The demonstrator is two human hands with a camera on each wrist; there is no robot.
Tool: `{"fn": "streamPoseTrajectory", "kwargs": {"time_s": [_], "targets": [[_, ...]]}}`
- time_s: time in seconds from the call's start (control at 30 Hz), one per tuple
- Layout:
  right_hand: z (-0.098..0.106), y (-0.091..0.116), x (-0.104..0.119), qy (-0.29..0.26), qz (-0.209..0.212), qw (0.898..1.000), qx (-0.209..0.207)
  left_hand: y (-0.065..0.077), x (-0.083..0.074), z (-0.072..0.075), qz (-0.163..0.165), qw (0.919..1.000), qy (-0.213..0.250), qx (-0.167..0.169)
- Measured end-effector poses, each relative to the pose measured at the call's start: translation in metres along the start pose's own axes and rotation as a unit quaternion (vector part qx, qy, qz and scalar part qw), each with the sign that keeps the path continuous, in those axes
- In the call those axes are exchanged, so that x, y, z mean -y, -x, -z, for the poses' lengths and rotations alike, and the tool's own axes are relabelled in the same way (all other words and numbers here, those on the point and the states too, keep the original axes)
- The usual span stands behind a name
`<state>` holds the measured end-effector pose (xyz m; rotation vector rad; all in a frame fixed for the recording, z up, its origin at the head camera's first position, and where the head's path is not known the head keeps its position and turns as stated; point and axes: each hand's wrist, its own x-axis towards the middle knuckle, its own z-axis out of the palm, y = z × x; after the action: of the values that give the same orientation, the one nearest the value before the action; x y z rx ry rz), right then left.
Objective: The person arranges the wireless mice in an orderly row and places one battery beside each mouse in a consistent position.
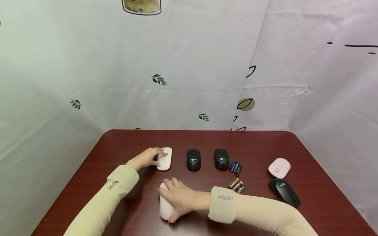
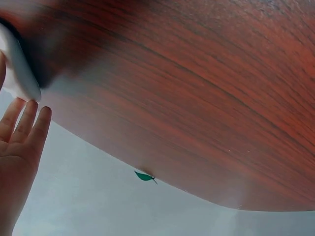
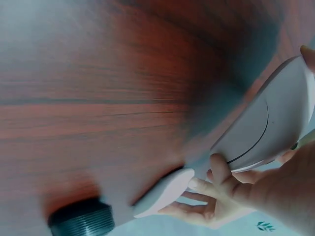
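At the far left of the table, my left hand (image 1: pixel 146 158) holds a white computer mouse (image 1: pixel 166 161), thumb on its near left side and fingers at its far end. The left wrist view catches just part of that mouse (image 2: pixel 19 69), beside the fingertips. Closer to me, my right hand (image 1: pixel 183 198) grips a pale pinkish-white computer mouse (image 1: pixel 166 209) by its two ends. A curved seam shows on this mouse (image 3: pixel 275 118) in the right wrist view. The palm hides some of it from the head camera.
Two black mice (image 1: pixel 193 159) (image 1: pixel 221 159) stand at the back middle. Right of them lie blue-and-black batteries (image 1: pixel 235 167) and, nearer, several coloured batteries (image 1: pixel 236 185). A pink mouse (image 1: pixel 279 167) and another black mouse (image 1: pixel 284 192) lie at the right.
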<state>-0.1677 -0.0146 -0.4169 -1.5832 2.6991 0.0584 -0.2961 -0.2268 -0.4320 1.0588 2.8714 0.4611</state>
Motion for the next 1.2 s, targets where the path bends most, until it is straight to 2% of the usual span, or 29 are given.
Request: {"fn": "streamPoseTrajectory", "kwargs": {"time_s": [0.1,0.23,0.5,0.7,0.87,1.0,1.2], "targets": [[-0.002,-0.010,0.001,0.005,0.007,1.000,0.007,0.000,0.000,0.001,-0.007,1.0000,0.002,0.000],[-0.005,-0.023,0.002,0.011,-0.007,1.000,0.011,-0.002,0.001,0.001,-0.009,1.0000,0.002,-0.002],[-0.011,-0.039,-0.002,0.004,-0.026,0.999,0.027,-0.006,-0.003,0.002,0.004,0.9999,0.001,0.015],[-0.014,-0.042,-0.002,0.013,-0.040,0.998,0.044,-0.005,-0.005,0.002,0.015,0.9997,0.003,0.021],[-0.010,-0.041,0.001,0.023,-0.054,0.997,0.058,-0.005,-0.007,0.002,0.012,0.9998,0.010,0.016],[-0.008,-0.040,0.004,0.030,-0.066,0.996,0.058,-0.005,-0.007,0.001,0.000,1.0000,0.005,0.007],[-0.007,-0.043,0.009,0.030,-0.071,0.996,0.054,-0.002,-0.004,0.002,0.010,0.9999,0.003,0.011]]}}
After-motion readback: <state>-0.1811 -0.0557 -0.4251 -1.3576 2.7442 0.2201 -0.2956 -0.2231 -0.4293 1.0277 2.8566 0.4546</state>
